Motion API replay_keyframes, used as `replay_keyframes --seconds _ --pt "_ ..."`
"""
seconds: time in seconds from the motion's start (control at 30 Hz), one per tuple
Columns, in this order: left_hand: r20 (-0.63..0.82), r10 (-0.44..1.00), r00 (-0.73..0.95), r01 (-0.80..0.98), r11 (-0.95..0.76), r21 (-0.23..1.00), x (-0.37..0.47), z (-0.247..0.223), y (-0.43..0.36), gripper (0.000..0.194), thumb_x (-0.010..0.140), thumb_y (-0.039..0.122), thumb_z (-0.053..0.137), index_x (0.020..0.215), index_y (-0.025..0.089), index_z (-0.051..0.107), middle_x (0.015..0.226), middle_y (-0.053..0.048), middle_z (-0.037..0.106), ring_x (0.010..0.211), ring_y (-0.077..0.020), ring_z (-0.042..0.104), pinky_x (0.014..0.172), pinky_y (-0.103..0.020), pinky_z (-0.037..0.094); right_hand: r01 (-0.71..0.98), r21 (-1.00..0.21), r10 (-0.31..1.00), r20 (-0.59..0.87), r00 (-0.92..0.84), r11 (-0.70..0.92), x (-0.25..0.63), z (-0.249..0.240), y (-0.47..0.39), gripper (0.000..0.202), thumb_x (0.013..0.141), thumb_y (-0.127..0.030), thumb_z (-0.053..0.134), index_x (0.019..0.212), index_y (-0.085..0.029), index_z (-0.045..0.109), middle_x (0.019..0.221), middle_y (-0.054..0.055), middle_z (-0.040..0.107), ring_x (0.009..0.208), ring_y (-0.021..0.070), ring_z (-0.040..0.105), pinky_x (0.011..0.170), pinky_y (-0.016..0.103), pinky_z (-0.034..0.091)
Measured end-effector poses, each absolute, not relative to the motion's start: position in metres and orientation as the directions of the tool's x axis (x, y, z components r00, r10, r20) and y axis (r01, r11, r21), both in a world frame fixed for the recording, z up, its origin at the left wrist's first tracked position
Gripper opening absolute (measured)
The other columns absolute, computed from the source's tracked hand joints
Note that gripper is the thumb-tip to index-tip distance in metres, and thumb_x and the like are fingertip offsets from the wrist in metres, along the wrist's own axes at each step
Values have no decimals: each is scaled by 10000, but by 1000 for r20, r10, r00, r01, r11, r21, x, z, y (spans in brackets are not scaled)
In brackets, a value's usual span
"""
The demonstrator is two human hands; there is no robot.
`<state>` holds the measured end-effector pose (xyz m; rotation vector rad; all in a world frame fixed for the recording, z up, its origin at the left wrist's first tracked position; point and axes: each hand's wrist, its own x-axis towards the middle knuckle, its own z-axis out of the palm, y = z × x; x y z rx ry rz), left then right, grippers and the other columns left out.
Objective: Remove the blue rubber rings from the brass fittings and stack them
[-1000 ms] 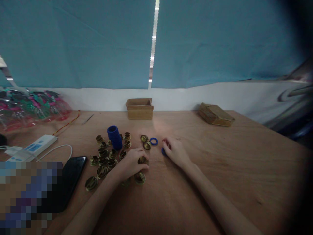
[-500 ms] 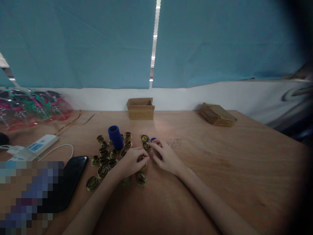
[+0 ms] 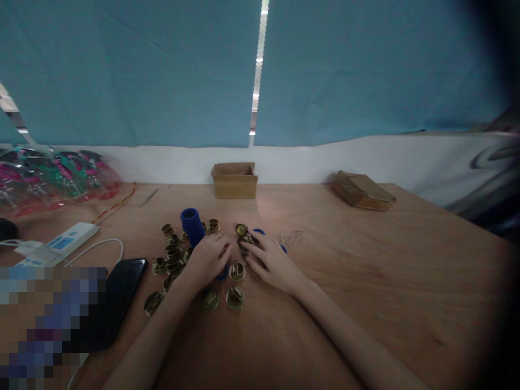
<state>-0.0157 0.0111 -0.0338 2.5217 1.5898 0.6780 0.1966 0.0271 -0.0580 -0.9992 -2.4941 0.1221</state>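
Observation:
My left hand is over the right side of a cluster of brass-coloured cup-shaped pieces, close to a leaning stack of blue rings. Its fingers are pinched together; what they hold, if anything, is hidden. A single blue ring shows partly beneath this hand. My right hand rests with its fingers apart, the tips touching a brass piece beside another brass piece. Around it lie two blue rings, partly covered. Between the hands stands one brass cup, with another nearer me.
Small thin bits are scattered right of my right hand. At the back stand an open cardboard box and a tilted one. On the left are a phone, a power strip, a white cable and clear-wrapped items.
My left hand has moved left and slightly away from me, uncovering a brass cup and part of a blue ring. The right hand's fingers have shifted slightly left, and another blue ring shows beside it.

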Motion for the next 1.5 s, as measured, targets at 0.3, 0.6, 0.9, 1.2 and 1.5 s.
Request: replay_keyframes --seconds 0.3,0.6,0.9,1.2,1.5 --pt "301 870 390 851 -465 243 -14 -38 12 186 909 178 408 814 163 567 843 -78 633 851 -216 584 794 -341 438 661 -260 700 409 -585 704 198 -62 32 356 918 -275 457 1248 -161 527 1303 121 552 1219 253 474 1016 456 389" --pt "320 865 386 828 -478 293 -11 -35 10 171 920 202 414 866 164 572 883 -78 639 895 -222 583 835 -363 441 649 -248 685 408 -603 719 197 -64 31 437 928 -272 427 1346 -147 441 1358 133 505 1257 262 445 1044 476 376" --pt "394 854 339 810 -478 340 -8 -44 12 385 857 336 578 1194 177 480 1139 -124 604 1092 -271 556 909 -413 446 577 -326 662 421 -620 749 189 -58 20 520 910 -212 427 1419 -154 338 1423 143 421 1308 264 392 1053 479 386" --pt "397 863 312 732 -484 479 -6 -37 10 297 859 337 580 1116 189 560 1095 -95 652 1050 -255 592 924 -402 430 497 -462 677 453 -580 735 182 -50 11 531 901 -169 436 1419 -212 328 1412 111 418 1312 227 380 1079 453 366" --pt "266 933 241 442 -350 826 2 -30 6 319 939 368 394 904 165 638 866 -43 692 805 -186 636 745 -270 467 482 -536 720 487 -495 693 183 -49 13 465 924 -264 467 1374 -247 356 1334 103 511 1256 243 457 1036 465 406"
